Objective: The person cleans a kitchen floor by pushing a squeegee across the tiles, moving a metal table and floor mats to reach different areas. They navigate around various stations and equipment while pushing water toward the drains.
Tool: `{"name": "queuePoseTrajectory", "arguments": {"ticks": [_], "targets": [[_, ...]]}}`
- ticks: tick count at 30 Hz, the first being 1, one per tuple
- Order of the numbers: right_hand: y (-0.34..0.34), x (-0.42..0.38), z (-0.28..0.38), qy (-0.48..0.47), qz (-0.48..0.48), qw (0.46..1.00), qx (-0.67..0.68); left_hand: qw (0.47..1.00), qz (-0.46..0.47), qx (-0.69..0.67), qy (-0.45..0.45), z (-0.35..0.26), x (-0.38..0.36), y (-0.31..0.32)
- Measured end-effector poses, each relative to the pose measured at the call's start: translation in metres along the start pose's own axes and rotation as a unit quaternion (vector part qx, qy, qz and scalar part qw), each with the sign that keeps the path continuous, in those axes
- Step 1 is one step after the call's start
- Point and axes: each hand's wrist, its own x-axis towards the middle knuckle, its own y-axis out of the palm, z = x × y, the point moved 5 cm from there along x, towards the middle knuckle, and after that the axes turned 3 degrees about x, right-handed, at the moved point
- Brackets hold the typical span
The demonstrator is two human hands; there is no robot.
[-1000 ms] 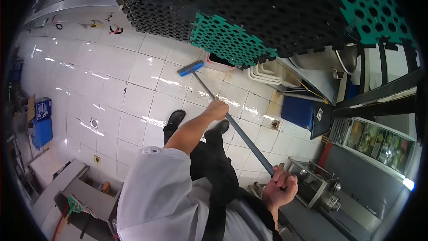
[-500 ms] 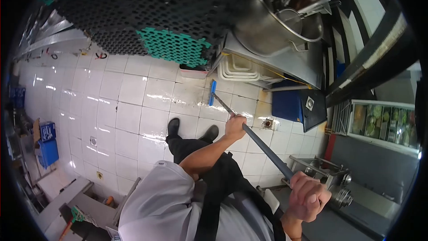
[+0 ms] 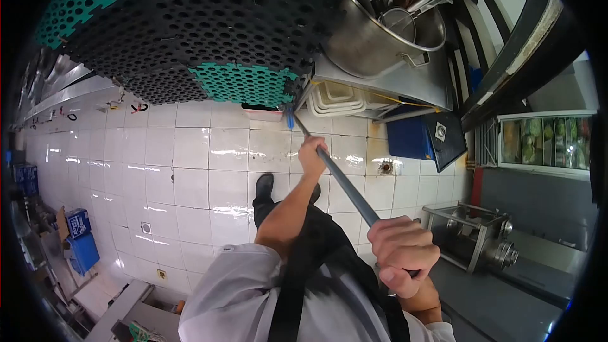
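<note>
Wet white floor (image 3: pixel 190 152) is the big thing here, mats (image 3: pixel 190 31) hanging over the far edge. I've got the broom (image 3: pixel 339 177) angled down, blue head (image 3: pixel 289 118) right under the mats by the tubs (image 3: pixel 332 98). Left hand (image 3: pixel 312 155) is wrapped mid-handle, right hand (image 3: pixel 402 253) fisted round the top. I'd say short, low strokes so the bristles clear that gap.

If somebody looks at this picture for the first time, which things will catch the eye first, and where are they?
In the centre, the left hand and the right hand grip a long grey-handled brush with a blue head, which slants toward the glossy white tiled floor. Across the top hangs a black and green perforated rubber mat, and a big steel pot sits at the upper right.
</note>
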Motion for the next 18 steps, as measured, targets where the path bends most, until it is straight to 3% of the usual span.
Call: {"name": "queuePoseTrajectory", "arguments": {"ticks": [3,4,7,18], "targets": [[-0.005,-0.004,-0.002,-0.004,-0.065,0.998,-0.023,0.996,0.080,0.027,0.039,0.001,0.035,0.008],[-0.009,-0.004,-0.005,-0.012,-0.091,0.996,-0.020,0.990,0.081,0.051,0.103,-0.003,0.043,0.008],[-0.009,0.001,-0.009,-0.031,-0.110,0.993,-0.014,0.983,0.139,0.102,0.063,0.005,0.057,0.002],[-0.003,-0.034,-0.051,-0.040,-0.227,0.973,-0.013,0.949,0.255,0.159,0.099,0.059,0.067,-0.024]]}}
